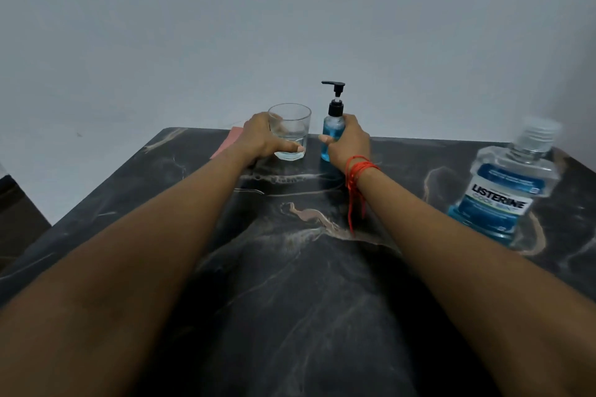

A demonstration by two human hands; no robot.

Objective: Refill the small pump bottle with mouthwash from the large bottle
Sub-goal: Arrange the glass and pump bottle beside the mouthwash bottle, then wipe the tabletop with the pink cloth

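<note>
The small pump bottle (332,126) stands upright near the table's far edge, full of blue liquid, with a black pump head on top. My right hand (350,142) is wrapped around its right side. Just left of it stands a clear drinking glass (291,130) with a little clear liquid at the bottom, and my left hand (263,138) grips it from the left. The large mouthwash bottle (509,193) stands at the right of the table, capped, with blue liquid only in its lower part. Neither hand touches it.
The black marble-patterned table (290,267) ends at a pale wall close behind the glass and pump bottle. A pink flat item (225,142) lies partly hidden behind my left hand. A red thread band (356,171) circles my right wrist.
</note>
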